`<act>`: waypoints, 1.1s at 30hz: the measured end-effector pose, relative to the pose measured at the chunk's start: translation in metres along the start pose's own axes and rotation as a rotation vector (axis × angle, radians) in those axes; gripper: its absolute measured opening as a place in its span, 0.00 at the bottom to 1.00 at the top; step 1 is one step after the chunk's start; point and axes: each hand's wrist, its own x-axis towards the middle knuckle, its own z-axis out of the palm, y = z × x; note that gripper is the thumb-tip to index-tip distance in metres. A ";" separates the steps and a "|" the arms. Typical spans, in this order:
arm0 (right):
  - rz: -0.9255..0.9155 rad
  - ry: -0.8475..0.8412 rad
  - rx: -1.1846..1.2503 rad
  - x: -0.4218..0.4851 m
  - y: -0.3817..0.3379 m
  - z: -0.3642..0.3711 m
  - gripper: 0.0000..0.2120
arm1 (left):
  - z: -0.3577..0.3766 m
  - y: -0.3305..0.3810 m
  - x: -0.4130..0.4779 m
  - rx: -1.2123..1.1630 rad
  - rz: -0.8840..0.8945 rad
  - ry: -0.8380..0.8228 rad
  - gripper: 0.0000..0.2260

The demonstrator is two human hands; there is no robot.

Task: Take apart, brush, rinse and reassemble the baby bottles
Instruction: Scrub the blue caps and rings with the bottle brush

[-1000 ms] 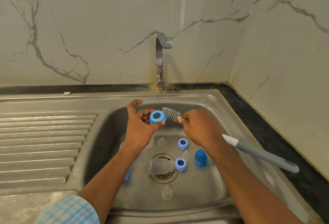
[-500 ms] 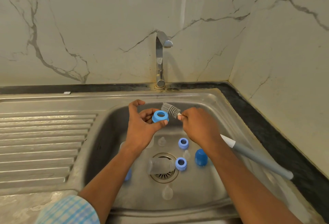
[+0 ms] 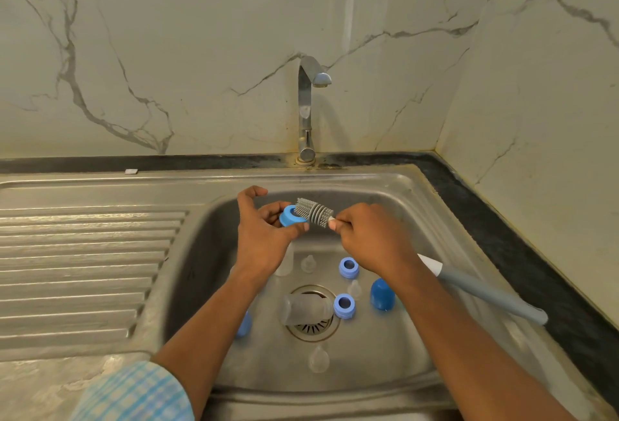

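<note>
Over the sink basin [image 3: 207,253], my left hand [image 3: 264,236] pinches a blue bottle ring [image 3: 289,218] between thumb and fingers. My right hand [image 3: 368,243] grips the grey bottle brush just behind its bristle head [image 3: 315,211]. The bristle tip pokes into the ring's opening, and the grey handle [image 3: 485,293] trails off to the right behind my wrist. On the basin floor lie two more blue rings [image 3: 349,267] [image 3: 344,305], a blue cap [image 3: 382,294], a clear bottle [image 3: 301,313] across the drain, and clear teats [image 3: 308,263] [image 3: 319,358].
The tap [image 3: 306,109] stands at the back, its spout above the basin, with no water running. A ribbed draining board [image 3: 83,270] lies to the left. A dark counter edge [image 3: 536,253] and marble walls close off the right. Another blue piece [image 3: 244,324] shows beside my left forearm.
The brush head has moved left, from beside the ring into its opening. My left hand has tilted the ring toward the brush. The parts in the basin have stayed put.
</note>
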 end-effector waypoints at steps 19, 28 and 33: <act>0.016 0.031 0.014 0.001 0.001 0.001 0.19 | 0.012 0.003 -0.008 -0.007 0.000 -0.150 0.36; 0.016 0.030 0.025 0.001 0.005 -0.003 0.19 | 0.010 0.006 -0.008 -0.028 -0.022 -0.159 0.36; -0.094 -0.066 0.095 -0.003 0.003 -0.004 0.20 | 0.002 0.001 -0.003 -0.006 -0.038 -0.107 0.38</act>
